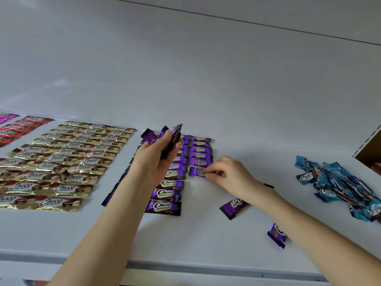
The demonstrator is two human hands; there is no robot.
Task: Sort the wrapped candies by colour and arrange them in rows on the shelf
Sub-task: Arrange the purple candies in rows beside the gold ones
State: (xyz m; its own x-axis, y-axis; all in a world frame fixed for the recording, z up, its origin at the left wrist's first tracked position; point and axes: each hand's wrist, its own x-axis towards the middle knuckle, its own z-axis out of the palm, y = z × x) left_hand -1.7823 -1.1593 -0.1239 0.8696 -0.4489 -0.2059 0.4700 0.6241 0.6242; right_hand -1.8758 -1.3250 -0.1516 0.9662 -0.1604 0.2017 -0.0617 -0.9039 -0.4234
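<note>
In the left hand (156, 159), spare purple candies (165, 135) are gripped above the purple rows (199, 154). One purple candy (196, 172) is pinched on the shelf (206, 234) by the right hand (231, 174), ending the right column; it should be squared under its neighbour. The loose candies (235, 204) beneath that forearm may be swept; a blue pile (340, 182) lies beyond.

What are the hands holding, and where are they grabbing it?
The left hand grips a bunch of purple candies around their lower halves. The right hand pinches the right end of one purple candy on the shelf.
</note>
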